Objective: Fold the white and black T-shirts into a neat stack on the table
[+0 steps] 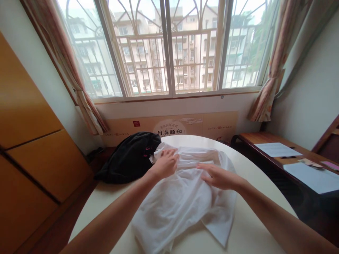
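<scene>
The left hand [164, 164] and right hand [219, 177] lie apart on a crumpled white cloth [180, 201], palms down and fingers spread, neither clamped on it. The cloth sits at 12 o'clock on a round cream table [255, 222], its far edge touching a black bundle [128, 158] at 11 o'clock. The left forearm [111, 225] and right forearm [278, 222] reach in from the lower corners, angled toward each other, wrists low. The thin fabric could drag and bunch if the hands press or slide unevenly. Its far edge could catch on the bundle, and the loose lower corners near 6 o'clock could fold under, hiding creases.
</scene>
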The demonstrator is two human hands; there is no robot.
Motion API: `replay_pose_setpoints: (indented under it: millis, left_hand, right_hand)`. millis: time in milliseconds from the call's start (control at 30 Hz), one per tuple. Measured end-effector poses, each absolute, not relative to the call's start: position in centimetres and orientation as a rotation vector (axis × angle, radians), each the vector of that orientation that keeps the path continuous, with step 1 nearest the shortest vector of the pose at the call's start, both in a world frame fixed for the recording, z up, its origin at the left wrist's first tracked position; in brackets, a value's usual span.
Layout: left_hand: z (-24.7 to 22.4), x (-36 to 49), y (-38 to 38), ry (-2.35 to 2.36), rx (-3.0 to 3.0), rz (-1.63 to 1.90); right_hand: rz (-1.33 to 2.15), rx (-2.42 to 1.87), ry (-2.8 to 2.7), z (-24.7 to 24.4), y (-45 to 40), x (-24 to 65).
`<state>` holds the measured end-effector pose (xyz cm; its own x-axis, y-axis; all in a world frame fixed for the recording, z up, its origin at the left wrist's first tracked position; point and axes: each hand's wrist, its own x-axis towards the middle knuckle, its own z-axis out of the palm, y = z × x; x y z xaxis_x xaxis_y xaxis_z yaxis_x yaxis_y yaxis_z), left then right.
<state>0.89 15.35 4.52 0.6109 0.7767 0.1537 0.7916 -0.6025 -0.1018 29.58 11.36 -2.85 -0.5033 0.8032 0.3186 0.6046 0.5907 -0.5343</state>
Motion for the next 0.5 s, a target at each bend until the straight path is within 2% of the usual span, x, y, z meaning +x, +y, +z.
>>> replay_pose_setpoints:
  millis: [100, 267, 367, 500]
  left_hand:
    - [3.2, 1.1, 15.3, -1.408, -2.773, -0.021]
    - [0.6, 0.8, 15.4, -1.697, -2.677, 0.178]
    - [0.1, 1.0, 14.2, -1.693, -2.740, 0.258]
    - [0.0, 2.0, 11.0, -1.634, -2.763, 0.341]
  right_hand:
    - [0.444, -1.221, -2.194, -3.8, 13.0, 30.5]
    - [0.150, -1.639, -2.039, -4.7, 16.7, 33.6]
    - [0.041, -1.796, -2.077, -5.1, 17.3, 35.0]
    - [-0.106, -1.801, -2.093, -4.8, 16.7, 35.7]
